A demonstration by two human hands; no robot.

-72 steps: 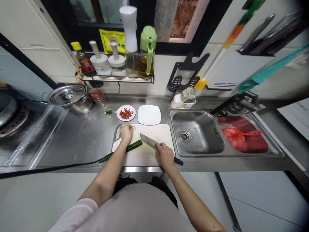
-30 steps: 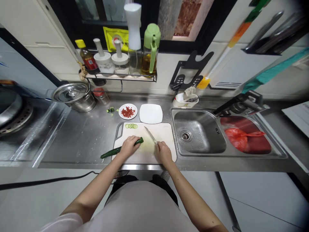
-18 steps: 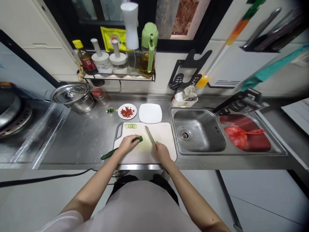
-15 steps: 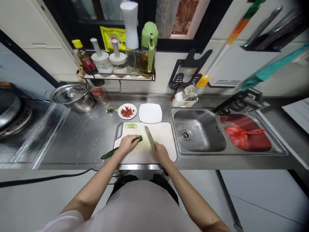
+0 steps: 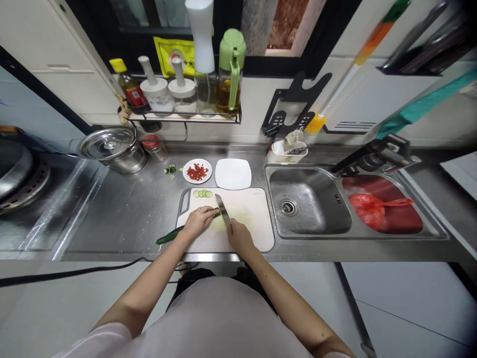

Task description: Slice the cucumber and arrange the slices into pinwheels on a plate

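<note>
On the white cutting board [image 5: 257, 223], my left hand [image 5: 199, 221] is closed around a short piece of cucumber [image 5: 216, 214], most of it hidden under the fingers. My right hand [image 5: 240, 236] grips a knife [image 5: 222, 209] by its handle. The blade points away from me and lies right at the cucumber's right end; whether it touches cannot be made out. Several thin cucumber slices [image 5: 202, 194] overlap in a row at the board's far left. A longer dark green cucumber [image 5: 169, 235] rests beside my left wrist, partly off the board's left edge.
Behind the board stand a plate of chopped red pieces [image 5: 197, 171] and a white square plate [image 5: 233, 174]. Small cucumber scraps [image 5: 171, 170] lie farther left, near a lidded steel pot [image 5: 122, 154]. A double sink [image 5: 309, 199] borders the board's right, with a red bag [image 5: 368, 209] inside.
My right hand has moved left with the knife, bringing the blade to the cucumber's end. My left hand stays on the cucumber, its fingers slightly shifted.
</note>
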